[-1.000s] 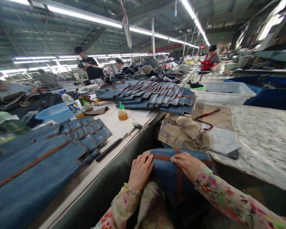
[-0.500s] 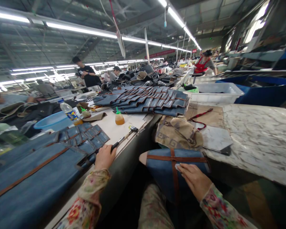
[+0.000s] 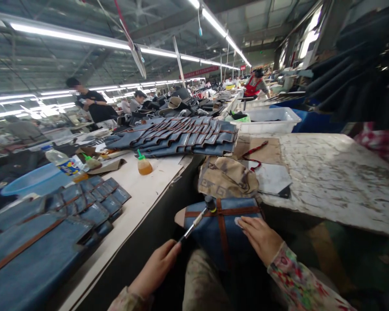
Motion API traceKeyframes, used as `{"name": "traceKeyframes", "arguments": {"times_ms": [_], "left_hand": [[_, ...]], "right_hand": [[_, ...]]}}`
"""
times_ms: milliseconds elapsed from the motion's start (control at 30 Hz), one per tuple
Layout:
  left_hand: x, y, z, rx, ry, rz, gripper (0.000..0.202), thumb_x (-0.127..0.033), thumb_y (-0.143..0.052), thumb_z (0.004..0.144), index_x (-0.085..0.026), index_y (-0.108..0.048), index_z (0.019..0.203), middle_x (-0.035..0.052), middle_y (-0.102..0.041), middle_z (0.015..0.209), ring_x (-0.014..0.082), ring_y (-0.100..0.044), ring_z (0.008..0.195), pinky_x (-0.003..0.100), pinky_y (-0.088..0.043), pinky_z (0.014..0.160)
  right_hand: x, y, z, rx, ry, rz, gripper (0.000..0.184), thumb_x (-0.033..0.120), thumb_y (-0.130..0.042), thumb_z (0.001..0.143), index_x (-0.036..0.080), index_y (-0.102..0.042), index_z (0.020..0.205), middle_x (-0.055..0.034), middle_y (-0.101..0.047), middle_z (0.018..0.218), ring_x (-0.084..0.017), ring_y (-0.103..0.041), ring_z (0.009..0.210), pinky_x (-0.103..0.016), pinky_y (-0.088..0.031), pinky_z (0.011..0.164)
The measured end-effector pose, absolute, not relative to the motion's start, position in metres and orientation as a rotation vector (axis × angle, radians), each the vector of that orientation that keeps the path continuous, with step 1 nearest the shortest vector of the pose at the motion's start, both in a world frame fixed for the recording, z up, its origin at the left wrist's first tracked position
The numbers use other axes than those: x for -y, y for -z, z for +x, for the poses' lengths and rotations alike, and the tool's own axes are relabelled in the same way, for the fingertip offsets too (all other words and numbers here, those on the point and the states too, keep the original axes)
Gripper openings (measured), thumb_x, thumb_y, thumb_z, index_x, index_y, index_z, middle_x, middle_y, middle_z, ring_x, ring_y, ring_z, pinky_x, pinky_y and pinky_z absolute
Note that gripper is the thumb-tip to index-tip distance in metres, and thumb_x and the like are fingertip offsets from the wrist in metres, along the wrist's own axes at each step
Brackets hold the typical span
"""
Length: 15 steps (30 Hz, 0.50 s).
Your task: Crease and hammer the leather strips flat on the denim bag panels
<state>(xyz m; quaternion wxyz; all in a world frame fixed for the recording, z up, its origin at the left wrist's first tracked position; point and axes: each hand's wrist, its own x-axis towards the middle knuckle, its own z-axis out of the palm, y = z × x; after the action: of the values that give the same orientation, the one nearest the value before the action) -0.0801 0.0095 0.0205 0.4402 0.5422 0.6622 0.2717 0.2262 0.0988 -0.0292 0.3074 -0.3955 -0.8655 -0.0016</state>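
My left hand is wrapped round the dark grip of a hammer. Its dark head with a yellow ring is over a brown strap on the blue leather-like piece; whether it touches is hard to tell. Two brown straps cross on this piece, which lies in front of my knees over a support with a pale pointed end. At the right part of the piece, my right hand rests with fingers together, pinching a small white scrap that looks like cloth or paper.
Blue strapped pieces lie overlapped across the table, with more at left. A green-tipped glue bottle, a drink bottle and a blue basin stand nearby. Beyond the patterned cloth is a white bin. Co-workers are farther back.
My left hand has brought the hammer from the left table's edge rightward over the strapped piece. My right hand stays on the piece with the white scrap. The view has swung right.
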Motion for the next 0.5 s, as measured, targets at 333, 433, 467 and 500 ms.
{"name": "traceKeyframes", "arguments": {"times_ms": [333,433,467,500], "left_hand": [[-0.006,-0.024,-0.055,-1.674,-0.575,1.507,0.032,-0.045,-0.033,0.086,-0.019,-0.052,0.082,-0.0024,-0.051,0.068,0.0117,-0.048,0.065,0.020,-0.037,0.063],[-0.003,-0.028,-0.054,-1.670,-0.670,1.512,0.032,-0.045,-0.031,0.087,-0.020,-0.051,0.091,-0.0018,-0.054,0.074,0.0127,-0.050,0.071,0.019,-0.039,0.066],[-0.001,-0.030,-0.053,-1.667,-0.693,1.518,0.032,-0.045,-0.031,0.087,-0.021,-0.050,0.094,-0.0014,-0.055,0.078,0.0130,-0.051,0.074,0.019,-0.039,0.068],[0.001,-0.031,-0.052,-1.671,-0.684,1.529,0.031,-0.044,-0.031,0.087,-0.021,-0.050,0.096,-0.0011,-0.057,0.080,0.0133,-0.052,0.077,0.019,-0.039,0.071]], "right_hand": [[-0.096,0.033,0.225,2.261,-0.066,-1.087,0.033,0.016,-0.033,0.087,0.018,-0.055,0.113,-0.0078,-0.057,0.107,-0.019,-0.050,0.099,-0.034,-0.047,0.084],[-0.095,0.032,0.224,2.254,-0.078,-1.090,0.033,0.016,-0.034,0.087,0.020,-0.054,0.113,-0.0073,-0.057,0.107,-0.018,-0.050,0.099,-0.034,-0.047,0.084],[-0.095,0.032,0.224,2.250,-0.081,-1.092,0.033,0.016,-0.034,0.087,0.020,-0.055,0.113,-0.0073,-0.057,0.107,-0.018,-0.050,0.099,-0.034,-0.047,0.084],[-0.095,0.031,0.224,2.249,-0.084,-1.093,0.034,0.016,-0.034,0.087,0.020,-0.054,0.113,-0.0073,-0.057,0.107,-0.018,-0.050,0.099,-0.033,-0.047,0.084]]}}
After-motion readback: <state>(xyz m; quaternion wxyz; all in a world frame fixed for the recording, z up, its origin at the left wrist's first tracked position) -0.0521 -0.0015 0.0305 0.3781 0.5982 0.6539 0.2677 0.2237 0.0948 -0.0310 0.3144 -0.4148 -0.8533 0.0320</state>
